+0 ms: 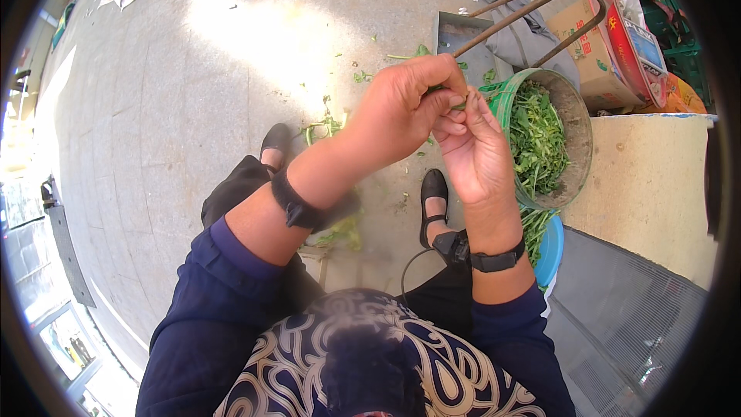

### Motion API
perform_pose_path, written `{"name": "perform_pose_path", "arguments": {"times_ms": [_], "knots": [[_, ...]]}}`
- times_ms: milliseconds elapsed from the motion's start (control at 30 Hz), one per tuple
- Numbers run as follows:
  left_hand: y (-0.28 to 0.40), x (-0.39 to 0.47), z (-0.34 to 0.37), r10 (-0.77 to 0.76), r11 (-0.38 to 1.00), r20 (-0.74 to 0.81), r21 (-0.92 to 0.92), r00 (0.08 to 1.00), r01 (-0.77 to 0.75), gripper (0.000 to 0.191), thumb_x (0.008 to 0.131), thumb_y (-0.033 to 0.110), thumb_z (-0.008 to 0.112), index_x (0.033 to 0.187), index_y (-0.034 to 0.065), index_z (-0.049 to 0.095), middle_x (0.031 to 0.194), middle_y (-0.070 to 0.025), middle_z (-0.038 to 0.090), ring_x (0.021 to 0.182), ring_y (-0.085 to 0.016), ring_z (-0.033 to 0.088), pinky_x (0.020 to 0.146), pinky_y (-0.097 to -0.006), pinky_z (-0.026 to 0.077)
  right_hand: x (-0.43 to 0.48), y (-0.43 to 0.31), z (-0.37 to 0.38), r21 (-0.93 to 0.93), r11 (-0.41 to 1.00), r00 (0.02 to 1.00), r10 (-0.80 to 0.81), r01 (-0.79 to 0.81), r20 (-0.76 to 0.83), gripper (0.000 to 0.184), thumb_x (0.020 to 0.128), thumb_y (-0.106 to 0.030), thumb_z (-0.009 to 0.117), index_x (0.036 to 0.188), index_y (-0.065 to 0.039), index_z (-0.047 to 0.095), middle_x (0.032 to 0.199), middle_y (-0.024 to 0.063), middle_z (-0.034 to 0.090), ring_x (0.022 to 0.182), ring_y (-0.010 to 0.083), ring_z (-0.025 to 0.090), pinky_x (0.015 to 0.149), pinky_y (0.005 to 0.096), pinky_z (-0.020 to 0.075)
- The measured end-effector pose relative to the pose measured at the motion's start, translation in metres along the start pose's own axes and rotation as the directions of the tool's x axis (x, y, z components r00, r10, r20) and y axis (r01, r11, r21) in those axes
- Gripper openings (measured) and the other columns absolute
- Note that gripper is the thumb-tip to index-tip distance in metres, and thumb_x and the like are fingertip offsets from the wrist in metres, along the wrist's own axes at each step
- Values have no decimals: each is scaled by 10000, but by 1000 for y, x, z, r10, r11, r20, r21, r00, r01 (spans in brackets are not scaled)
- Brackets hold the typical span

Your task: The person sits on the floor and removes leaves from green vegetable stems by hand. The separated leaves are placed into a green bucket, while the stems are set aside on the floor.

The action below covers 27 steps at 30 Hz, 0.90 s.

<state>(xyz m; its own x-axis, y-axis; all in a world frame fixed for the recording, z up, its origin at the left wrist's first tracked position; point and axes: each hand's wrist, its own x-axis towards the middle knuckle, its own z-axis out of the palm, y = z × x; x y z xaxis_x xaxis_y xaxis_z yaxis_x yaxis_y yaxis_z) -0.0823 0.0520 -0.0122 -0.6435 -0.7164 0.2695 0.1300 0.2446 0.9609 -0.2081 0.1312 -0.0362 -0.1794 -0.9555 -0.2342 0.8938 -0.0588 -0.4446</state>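
My left hand (408, 101) and my right hand (477, 150) meet fingertip to fingertip over the floor. Between them shows a small piece of green vegetable (460, 106), pinched by the fingers and mostly hidden. Close by on the right stands a green plastic bucket (580, 127), tilted in view and partly filled with leafy greens (538, 139). Below the bucket, a blue basin (551, 252) holds long green stems (534, 229), partly hidden by my right forearm. Scraps of leaf and stem (324, 127) lie on the floor near my left shoe.
A metal dustpan (460, 26) with a bent tube handle (521, 8) lies beyond my hands. Beside it are a grey garment (515, 29) and a cardboard box (573, 29). A pale board (642, 179) and a grey ribbed surface (625, 301) flank me on the right.
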Motion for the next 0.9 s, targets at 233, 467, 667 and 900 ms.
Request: {"name": "perform_pose_path", "arguments": {"times_ms": [233,467,667,900], "knots": [[-9,3,6,-14,984,-46,-180,999,6,58,891,-33,570,899,25,573,780,-34,656,763,-107,617,724,-242,486,-3,-1,-13,155,988,1000,-10,9,7,105,941,-84,582,980,1,533,899,88,546,775,127,495,678,236,447],[-12,7,-4,-195,937,-60,-307,979,168,24,958,61,547,947,47,562,805,-25,646,758,-84,604,677,-236,473,9,-74,-72,306,884,909,-244,352,-339,198,938,1,529,1121,76,508,1028,169,530,871,234,544,723,294,530],[-17,5,0,-336,868,29,-379,941,322,89,978,65,490,1035,27,546,930,-35,632,879,-114,628,751,-249,484,0,-125,-80,522,732,889,-264,438,-375,508,1013,-102,396,1433,81,176,1444,260,312,1318,410,383,992,441,513],[-20,4,-1,-391,836,127,-366,912,409,95,965,66,510,1050,28,525,885,-43,641,853,-122,626,747,-260,487,1,-55,-27,-373,925,985,-122,70,-119,372,925,-94,601,1243,65,492,1147,141,577,1040,213,588,915,344,524]]}}
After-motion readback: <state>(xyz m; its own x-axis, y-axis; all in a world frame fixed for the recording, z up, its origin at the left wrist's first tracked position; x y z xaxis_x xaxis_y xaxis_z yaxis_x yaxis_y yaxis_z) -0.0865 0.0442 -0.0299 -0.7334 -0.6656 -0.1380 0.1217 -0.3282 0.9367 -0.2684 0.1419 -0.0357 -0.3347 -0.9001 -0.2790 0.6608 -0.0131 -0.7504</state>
